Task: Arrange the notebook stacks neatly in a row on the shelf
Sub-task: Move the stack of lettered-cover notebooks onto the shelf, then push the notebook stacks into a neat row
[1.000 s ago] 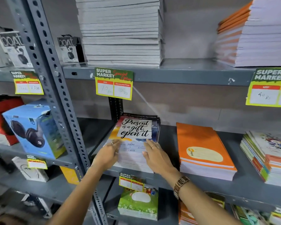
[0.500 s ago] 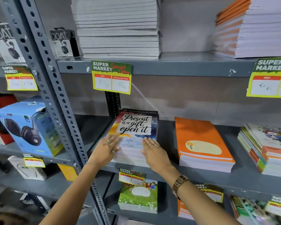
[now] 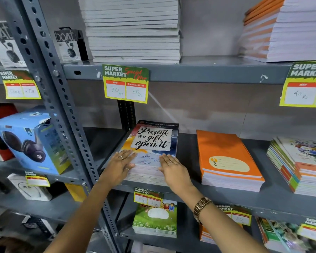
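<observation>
A stack of notebooks with a "Present is a gift, open it" cover (image 3: 153, 141) lies at the left end of the grey middle shelf (image 3: 188, 152). My left hand (image 3: 119, 166) rests flat on the stack's near left corner, fingers spread. My right hand (image 3: 171, 169) lies flat on its near right corner, thumb against the front edge. To the right sit an orange notebook stack (image 3: 224, 157) and a multicoloured stack (image 3: 303, 165), each apart from the others.
A perforated steel upright (image 3: 62, 99) stands just left of the stack. A tall white stack (image 3: 133, 28) and an orange-edged stack (image 3: 285, 28) fill the shelf above. Price tags (image 3: 126, 84) hang from shelf edges. Headphone boxes (image 3: 31, 141) sit left.
The stack has slid back onto the shelf, away from the front edge. Both hands stayed flat on its near corners and moved with it.
</observation>
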{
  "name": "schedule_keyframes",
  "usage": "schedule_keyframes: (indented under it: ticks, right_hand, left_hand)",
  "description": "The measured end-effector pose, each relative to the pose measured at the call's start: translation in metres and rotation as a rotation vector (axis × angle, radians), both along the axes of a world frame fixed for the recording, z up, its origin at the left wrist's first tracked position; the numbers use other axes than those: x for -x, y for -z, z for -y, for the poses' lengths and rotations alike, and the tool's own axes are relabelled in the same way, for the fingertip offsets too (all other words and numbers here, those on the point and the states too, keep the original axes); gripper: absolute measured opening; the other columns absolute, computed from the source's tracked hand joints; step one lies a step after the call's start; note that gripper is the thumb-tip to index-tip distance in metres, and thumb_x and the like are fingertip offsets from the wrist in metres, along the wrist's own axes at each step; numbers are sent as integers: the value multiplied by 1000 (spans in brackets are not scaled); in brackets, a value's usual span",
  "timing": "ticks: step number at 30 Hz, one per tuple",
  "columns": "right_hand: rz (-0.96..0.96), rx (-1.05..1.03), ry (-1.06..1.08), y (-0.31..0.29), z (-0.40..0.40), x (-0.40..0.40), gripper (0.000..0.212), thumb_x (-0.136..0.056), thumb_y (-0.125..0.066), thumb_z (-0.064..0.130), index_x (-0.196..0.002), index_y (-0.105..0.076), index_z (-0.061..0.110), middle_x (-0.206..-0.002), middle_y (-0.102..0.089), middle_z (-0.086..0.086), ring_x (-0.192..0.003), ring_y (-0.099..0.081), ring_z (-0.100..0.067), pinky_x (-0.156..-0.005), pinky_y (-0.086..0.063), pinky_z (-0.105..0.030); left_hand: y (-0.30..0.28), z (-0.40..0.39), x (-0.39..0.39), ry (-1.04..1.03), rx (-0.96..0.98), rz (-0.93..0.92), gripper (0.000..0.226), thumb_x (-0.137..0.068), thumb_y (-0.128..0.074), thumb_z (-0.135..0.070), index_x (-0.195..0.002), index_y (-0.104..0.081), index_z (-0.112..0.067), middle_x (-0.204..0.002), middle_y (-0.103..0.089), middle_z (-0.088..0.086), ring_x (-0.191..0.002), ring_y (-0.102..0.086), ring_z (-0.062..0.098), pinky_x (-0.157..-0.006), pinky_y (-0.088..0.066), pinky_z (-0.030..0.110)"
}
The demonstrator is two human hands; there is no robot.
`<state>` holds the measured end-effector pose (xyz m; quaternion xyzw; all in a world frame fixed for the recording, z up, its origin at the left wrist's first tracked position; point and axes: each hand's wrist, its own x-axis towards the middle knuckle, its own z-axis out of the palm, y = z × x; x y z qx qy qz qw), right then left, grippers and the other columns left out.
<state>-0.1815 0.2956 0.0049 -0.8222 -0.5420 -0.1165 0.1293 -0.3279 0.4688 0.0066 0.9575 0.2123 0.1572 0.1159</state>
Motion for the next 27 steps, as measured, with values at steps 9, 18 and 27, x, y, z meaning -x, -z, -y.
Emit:
schedule_keyframes:
  ticks: [9, 18, 27]
  right_hand:
    - [84, -38, -7, 6, 1, -2, 49, -64, -85, 34, -104, -74, 7, -103, -76, -8, -95, -73, -20, -81, -58, -32]
    - [-35, -97, 140, 3, 57, -18, 77, -98, -1, 47, -125, -59, 5, -127, -64, -10, -121, -59, -24, -116, -4, -30]
    - [-11, -140, 367, 5, 132, -71, 76, -100, -3, 43, -119, -65, 5, -125, -66, -9, -117, -62, -25, -99, -40, -40]
  left_hand:
    - [0, 3, -1, -20, -21, 28, 82, -75, -14, -60, -139, -38, -16, -151, -34, 8, -143, -25, 27, -117, -10, 38]
    - [-3, 49, -17, -147, -193, 36, 105, -74, 12, -75, -136, -45, -12, -142, -49, 9, -135, -40, 23, -116, -4, 48]
    - [-11, 123, -87, -24, -173, 90, 96, -82, 15, -61, -137, -40, -7, -145, -45, 12, -137, -37, 26, -112, 22, 27]
